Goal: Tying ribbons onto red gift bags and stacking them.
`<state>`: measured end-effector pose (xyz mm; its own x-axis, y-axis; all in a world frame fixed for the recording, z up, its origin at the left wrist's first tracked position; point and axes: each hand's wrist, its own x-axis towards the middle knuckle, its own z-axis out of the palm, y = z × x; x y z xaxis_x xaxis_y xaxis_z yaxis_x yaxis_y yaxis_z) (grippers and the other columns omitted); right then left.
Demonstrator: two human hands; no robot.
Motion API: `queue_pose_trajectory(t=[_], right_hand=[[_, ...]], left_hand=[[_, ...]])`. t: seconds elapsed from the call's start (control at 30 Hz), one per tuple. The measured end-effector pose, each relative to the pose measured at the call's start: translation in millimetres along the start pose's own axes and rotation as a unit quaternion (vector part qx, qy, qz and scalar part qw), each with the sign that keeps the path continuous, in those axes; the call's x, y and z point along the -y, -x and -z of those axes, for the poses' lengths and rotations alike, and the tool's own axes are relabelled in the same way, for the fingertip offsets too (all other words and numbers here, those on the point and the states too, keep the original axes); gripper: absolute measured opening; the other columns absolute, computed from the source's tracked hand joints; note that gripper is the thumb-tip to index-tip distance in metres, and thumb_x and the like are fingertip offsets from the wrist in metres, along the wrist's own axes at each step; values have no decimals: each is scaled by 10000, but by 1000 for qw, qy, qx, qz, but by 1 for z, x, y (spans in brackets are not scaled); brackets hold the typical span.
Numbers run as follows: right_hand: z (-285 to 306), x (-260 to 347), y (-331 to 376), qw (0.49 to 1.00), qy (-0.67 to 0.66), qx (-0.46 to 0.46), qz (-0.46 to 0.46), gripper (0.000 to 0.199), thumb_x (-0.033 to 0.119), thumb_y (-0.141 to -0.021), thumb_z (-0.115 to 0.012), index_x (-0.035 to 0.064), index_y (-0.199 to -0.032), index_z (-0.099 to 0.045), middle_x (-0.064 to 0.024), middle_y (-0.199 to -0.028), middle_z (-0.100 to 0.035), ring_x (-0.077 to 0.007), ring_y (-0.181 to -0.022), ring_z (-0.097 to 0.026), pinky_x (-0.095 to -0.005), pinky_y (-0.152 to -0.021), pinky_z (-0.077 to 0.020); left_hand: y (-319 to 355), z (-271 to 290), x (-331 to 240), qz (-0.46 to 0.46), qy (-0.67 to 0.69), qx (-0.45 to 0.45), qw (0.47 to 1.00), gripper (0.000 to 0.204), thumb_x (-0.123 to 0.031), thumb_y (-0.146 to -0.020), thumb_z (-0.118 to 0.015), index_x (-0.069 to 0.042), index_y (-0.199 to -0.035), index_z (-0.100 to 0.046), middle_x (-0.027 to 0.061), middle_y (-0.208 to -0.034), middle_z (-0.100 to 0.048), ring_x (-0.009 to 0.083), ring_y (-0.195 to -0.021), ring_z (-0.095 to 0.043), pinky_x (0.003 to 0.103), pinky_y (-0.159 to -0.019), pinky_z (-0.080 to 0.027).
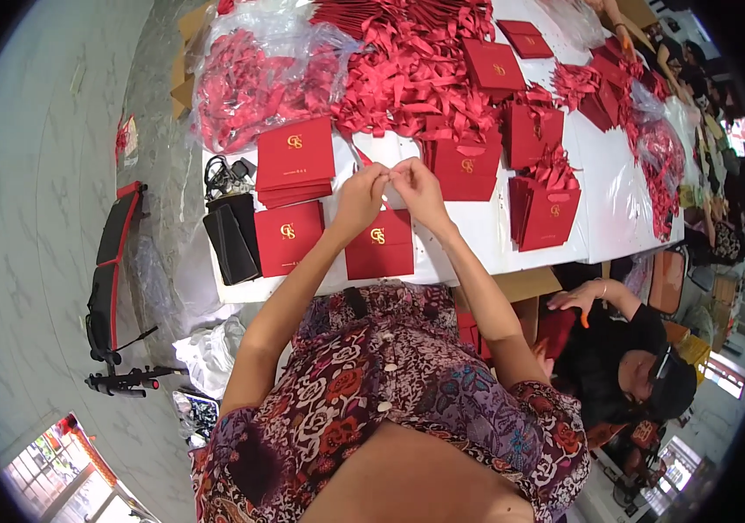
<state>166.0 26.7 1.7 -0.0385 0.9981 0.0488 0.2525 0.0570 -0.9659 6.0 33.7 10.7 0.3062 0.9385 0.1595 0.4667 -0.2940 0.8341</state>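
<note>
Ribbon heap [416,74], card stacks [295,161] beyond hands [390,187] above red card [379,247]

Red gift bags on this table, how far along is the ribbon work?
Done, apparently: bags with bows stand at the right. In hand: the left hand and right hand pinch something small together above a flat red bag. Left: a stack of flat bags, another flat bag, and a big pile of loose ribbons.
</note>
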Motion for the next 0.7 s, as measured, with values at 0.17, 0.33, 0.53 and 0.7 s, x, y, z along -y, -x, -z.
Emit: queue_pose_trajectory(t=[0.17,0.33,0.53,0.7], right_hand=[[17,14,13,992,-113,-11,-58,64,78,-921,-592,20,-943,-574,-42,-873,-653,-90,-794,-583,-235,-713,-473],[61,48,33,971,-232,-5,51,76,-24,-904,-547,29,-903,-492,-124,-944,-645,-178,-928,-630,-322,-867,-508],[101,91,55,944,-320,73,21,75,-43,-885,-566,17,-878,-523,-76,-798,-632,-133,-740,-619,-285,-759,-530],[75,77,50,985,-52,130,-106,154,76,-877,-678,3,-1012,-688,-55,-868,-682,-83,-733,-621,-217,-676,-498]], left_hand=[[7,-19,-10,110,401,22,909,159,-107,-972,-551,13,-1047,-623,12,-826,-647,50,-718,-548,209,-645,-457],[32,-13,-15,33,153,-137,978,215,-133,-916,-626,-52,-1115,-611,89,-1043,-601,135,-800,-625,243,-730,-499],[68,-23,29,-17,-224,58,973,473,-217,-706,-795,-86,-1119,-605,104,-1081,-560,301,-1017,-514,437,-854,-423],[68,-21,15,-12,-247,62,967,460,-233,-694,-793,-92,-1092,-610,89,-1098,-576,300,-1053,-498,433,-898,-377]])
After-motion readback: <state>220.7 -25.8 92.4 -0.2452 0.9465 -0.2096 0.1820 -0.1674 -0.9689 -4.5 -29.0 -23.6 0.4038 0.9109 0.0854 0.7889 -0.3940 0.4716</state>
